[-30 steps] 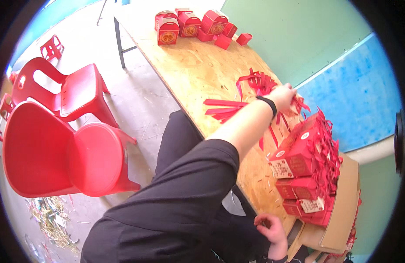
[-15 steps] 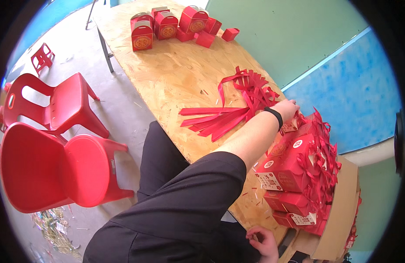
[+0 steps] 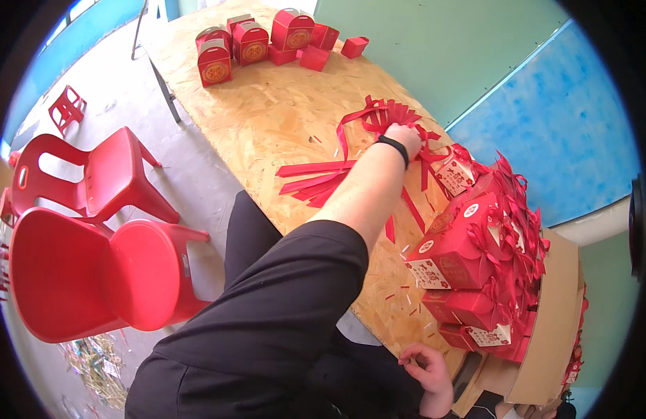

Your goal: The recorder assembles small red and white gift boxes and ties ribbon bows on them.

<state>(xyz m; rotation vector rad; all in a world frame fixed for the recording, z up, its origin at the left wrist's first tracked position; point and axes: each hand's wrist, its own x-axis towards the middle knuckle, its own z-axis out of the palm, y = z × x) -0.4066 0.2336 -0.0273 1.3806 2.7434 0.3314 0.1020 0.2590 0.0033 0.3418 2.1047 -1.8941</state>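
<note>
While your left hand (image 3: 404, 135) reaches into the red ribbons (image 3: 379, 119) at 12 o'clock on the desk (image 3: 267, 112), its grip looks closed on them. Your right hand (image 3: 424, 363), at 5 o'clock, is loosely curled and empty. You seem to be picking a ribbon; next, pull one free.

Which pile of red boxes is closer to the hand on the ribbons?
The pile of red boxes heaped on the cardboard at the table's right end; the other group stands at the far end.

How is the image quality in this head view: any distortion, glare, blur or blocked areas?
Head view: strong fisheye, with a black rim and the wooden table edges bowing; even daylight, soft shadows, no harsh glare; the red ribbons under the left hand and the gift boxes look sharp; the person's dark sleeve blocks much of the lower frame; the right hand sits low near the table edge.
</note>
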